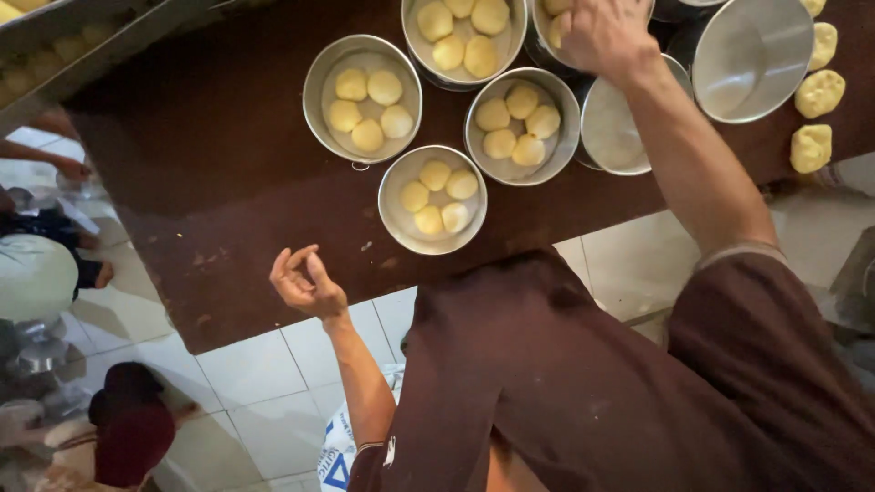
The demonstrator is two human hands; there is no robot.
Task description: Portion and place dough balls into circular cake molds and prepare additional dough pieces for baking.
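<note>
Brown wood forms the worktable (pixel 228 182) where a person in a brown shirt bends over round metal pans of pale dough balls. The right hand (pixel 602 36) reaches to the far edge of the view, its fingers curled down over the rim of a dough-filled pan (pixel 547 36); whether they are clamped on that rim or pressing a dough ball cannot be told. Just beneath that wrist sits an empty metal pan (pixel 606 132), and just beyond the forearm, to its outer side, a second empty pan (pixel 752 55) stands tilted. Farther out from the right hand, loose lumps of yellow dough (pixel 811 146) lie on the table edge. To the inner side of the right hand are four filled pans: one with five balls at the top (pixel 415 41), one close to the wrist (pixel 478 146), a larger one (pixel 314 87) farther off, and the nearest one holding four balls (pixel 394 205). The left hand (pixel 305 282) hovers at the table's near edge, well apart from every pan, fingers loosely pinched together and holding nothing visible. White floor tiles (pixel 264 383) show below, where other people crouch at the left margin.
</note>
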